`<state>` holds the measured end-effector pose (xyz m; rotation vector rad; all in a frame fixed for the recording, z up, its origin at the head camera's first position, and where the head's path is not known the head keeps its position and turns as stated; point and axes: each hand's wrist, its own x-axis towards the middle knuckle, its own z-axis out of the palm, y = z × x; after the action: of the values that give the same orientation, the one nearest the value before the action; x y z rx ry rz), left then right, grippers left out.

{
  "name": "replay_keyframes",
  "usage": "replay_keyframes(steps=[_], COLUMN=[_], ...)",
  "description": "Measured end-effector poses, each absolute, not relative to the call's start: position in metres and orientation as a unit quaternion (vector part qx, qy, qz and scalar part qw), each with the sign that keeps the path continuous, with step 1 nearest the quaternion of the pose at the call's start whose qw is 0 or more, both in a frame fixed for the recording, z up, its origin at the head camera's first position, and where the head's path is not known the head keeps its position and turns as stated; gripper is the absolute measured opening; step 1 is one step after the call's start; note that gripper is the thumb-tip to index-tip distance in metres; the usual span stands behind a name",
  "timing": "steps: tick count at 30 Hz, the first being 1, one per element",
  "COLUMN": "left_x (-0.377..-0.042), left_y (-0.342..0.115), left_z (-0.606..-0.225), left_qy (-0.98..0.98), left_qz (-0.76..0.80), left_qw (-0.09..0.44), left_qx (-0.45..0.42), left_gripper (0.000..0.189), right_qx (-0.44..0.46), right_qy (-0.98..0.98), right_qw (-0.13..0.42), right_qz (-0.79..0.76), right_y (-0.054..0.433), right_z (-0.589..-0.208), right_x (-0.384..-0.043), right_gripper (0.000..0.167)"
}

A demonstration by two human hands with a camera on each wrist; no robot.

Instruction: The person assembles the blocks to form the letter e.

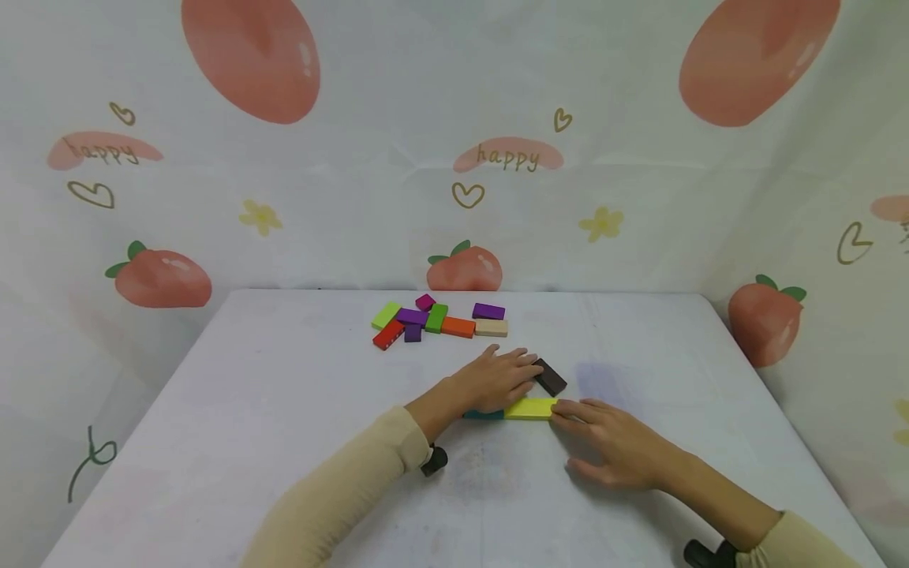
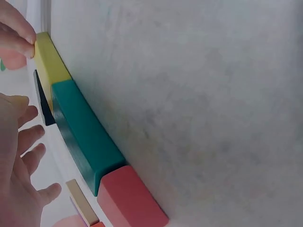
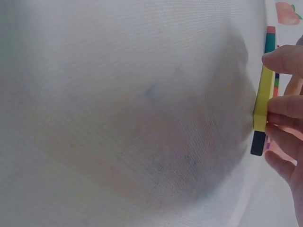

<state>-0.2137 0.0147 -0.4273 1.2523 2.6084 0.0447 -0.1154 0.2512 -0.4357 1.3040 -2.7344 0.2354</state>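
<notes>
Left hand [image 1: 497, 379]: fingers spread, tips at dark block [image 1: 551, 379] (contact hard to tell). Right hand [image 1: 621, 446]: fingers extended, touching right end of yellow block [image 1: 531, 409]. Yellow, teal block [image 2: 90, 130], pink block [image 2: 130, 194] lie end to end on counter [image 1: 248, 394].

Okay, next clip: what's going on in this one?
A person is working with small coloured blocks on a white table. Their right hand touches the right end of the yellow block, which lies end to end with a teal block and a pinkish-red block. Their left hand is beside a black block; contact is unclear. More blocks lie loosely grouped farther back.
</notes>
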Motion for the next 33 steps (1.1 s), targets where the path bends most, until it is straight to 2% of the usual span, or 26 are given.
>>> replay_keyframes(steps=[33], left_x=[-0.2148], left_y=[0.0215], left_z=[-0.4299], left_qy=[0.886], left_qz=[0.038], left_qw=[0.143], left_qx=[0.438], left_gripper=[0.045], right_qx=[0.433], right_qy=[-0.894], right_qw=[0.071], right_qz=[0.087], right_y=[0.2507], right_z=[-0.4366], right_x=[-0.1162], right_gripper=[0.056])
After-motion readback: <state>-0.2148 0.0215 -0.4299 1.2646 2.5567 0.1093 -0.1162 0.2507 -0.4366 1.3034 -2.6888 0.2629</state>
